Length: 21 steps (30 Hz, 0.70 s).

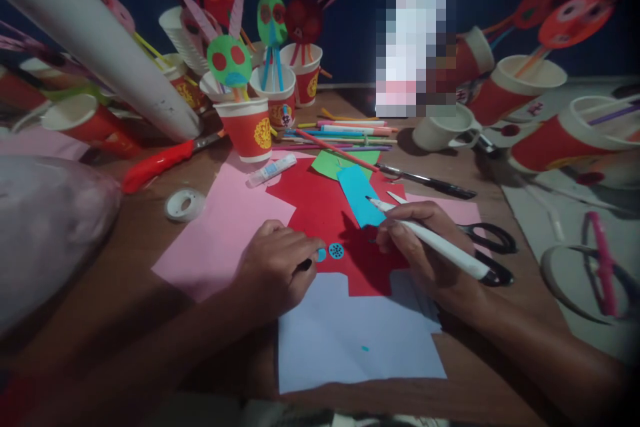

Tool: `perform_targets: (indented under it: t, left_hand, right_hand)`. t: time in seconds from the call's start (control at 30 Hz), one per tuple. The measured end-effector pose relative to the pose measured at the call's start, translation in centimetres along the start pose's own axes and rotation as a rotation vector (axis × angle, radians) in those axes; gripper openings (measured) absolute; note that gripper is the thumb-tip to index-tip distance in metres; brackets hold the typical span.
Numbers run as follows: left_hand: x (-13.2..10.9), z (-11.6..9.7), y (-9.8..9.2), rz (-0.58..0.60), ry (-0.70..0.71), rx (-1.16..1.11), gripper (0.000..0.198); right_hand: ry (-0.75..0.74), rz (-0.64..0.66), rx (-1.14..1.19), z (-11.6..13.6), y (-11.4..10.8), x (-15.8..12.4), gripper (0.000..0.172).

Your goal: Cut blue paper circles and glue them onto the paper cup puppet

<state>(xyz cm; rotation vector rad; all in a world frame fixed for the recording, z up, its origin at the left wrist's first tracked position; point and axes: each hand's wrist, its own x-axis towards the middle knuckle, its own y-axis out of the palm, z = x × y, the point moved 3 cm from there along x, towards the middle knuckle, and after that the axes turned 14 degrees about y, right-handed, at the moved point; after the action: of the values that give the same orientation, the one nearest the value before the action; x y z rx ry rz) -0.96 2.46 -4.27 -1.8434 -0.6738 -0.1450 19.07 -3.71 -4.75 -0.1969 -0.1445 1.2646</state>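
We've the marker pinched in our R hand, slanting tip up-left, w/ dotted blue disc below-left on red paper, nearer our L hand, its curled fingers at plain blue disc, grip unclear.

To my left I noted a bulky bag, then a tape roll and a red-handled tool on the brown table. Farther back, red-and-white cups held long-eared paper faces; a white mug sat right of them.
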Motion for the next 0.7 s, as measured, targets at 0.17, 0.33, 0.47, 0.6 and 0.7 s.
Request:
perform_targets:
  t: [0.17,0.33,0.47,0.6,0.7]
  left_hand:
    - [0.0,0.3,0.1,-0.056,0.064,0.053,0.019]
    - [0.1,1.0,-0.5,-0.116,0.060,0.114,0.018]
    - [0.4,1.1,-0.7,-0.170,0.060,0.144,0.015]
    - [0.3,1.4,-1.0,-0.186,0.066,0.172,0.015]
    - [0.1,1.5,-1.3,-0.212,0.071,0.169,0.017]
  right_hand:
    - [-0.194,-0.044,-0.208,-0.3,-0.3,0.5,0.018]
    - [-0.456,0.014,-0.488,-0.1,-0.7,1.0,0.022]
    - [-0.685,0.143,-0.632,0.8,-0.1,0.1,0.025]
    - [-0.806,0.239,-0.671,1.8,0.6,-0.9,0.018]
    - [-0.851,0.305,-0.722,2.0,0.9,-1.4,0.018]
